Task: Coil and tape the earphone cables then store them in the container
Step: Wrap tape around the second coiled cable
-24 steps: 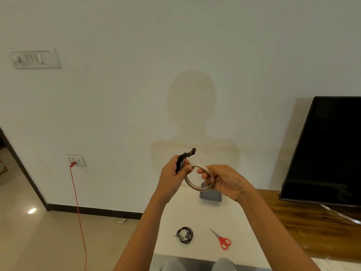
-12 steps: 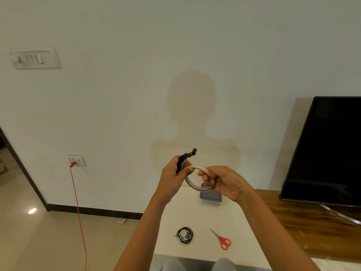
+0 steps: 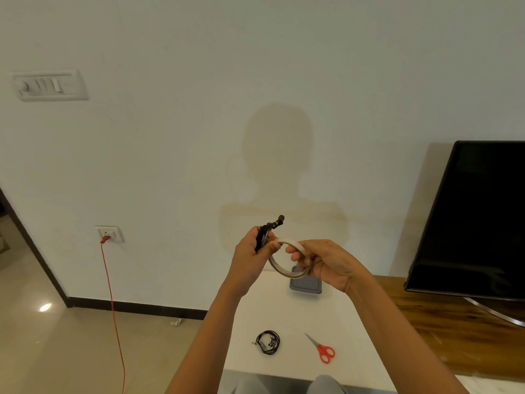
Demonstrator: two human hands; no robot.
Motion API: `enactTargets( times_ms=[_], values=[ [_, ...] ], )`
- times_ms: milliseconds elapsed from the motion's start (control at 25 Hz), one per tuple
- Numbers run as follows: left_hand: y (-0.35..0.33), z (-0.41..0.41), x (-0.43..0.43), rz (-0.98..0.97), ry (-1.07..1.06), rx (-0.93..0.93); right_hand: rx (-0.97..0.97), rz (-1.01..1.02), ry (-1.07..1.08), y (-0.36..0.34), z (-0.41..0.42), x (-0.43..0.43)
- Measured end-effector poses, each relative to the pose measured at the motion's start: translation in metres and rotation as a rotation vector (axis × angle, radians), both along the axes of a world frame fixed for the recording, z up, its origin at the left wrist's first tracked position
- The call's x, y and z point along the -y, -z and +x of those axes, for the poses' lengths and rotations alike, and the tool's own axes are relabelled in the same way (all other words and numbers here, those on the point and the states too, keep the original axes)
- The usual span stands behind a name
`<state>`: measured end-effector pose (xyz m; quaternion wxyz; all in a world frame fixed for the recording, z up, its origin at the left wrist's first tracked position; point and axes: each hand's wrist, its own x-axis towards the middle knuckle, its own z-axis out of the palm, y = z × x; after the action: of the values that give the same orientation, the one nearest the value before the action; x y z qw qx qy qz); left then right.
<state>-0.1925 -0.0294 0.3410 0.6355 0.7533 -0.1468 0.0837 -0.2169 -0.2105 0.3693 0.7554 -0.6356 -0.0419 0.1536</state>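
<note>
1 red cord: far L, plugged in wall socket, hangs to floor; not part of job.
left hand: raised above table, fingers + thumb clenched round held coil; thumb tip touches tape roll.
held coil: black earphone cable bunched in L fist, plug end pokes out top. Light, soft, prob. springy, so loops likely spread if grip eases; best pinched across all loops, right beside where tape goes.
2nd coil: lies free on table nr front edge; taped or not, can't tell.
tape roll: thin ring between both hands. Light, stiff rim; free end not visible.
container: grey, low, at back of table, partly hidden by roll; contents can't tell.
scissors: red handles, flat on table, near 2nd coil, to its R.
right hand: fingers hooked through roll, thumb on rim, gripping it.
step: prob. finding tape end to bind held coil.
TV: far R, screen dark.
</note>
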Motion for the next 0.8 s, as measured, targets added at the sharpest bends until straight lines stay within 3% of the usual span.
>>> enactTargets(
  times_ms=[320, 440, 560, 800],
  values=[
    [-0.001, -0.004, -0.002, 0.0, -0.106, -0.032, 0.078, -0.019, -0.108, 0.001, 0.0, 0.01],
    [-0.004, -0.011, 0.0, -0.019, -0.202, 0.006, 0.147, -0.149, -0.001, 0.006, -0.001, 0.007],
    [-0.006, -0.02, 0.008, 0.041, -0.125, 0.057, 0.223, -0.311, 0.116, 0.008, -0.004, -0.002],
    [-0.005, -0.024, 0.017, 0.111, -0.106, 0.11, 0.269, -0.42, 0.163, 0.011, -0.004, -0.008]
  ],
)
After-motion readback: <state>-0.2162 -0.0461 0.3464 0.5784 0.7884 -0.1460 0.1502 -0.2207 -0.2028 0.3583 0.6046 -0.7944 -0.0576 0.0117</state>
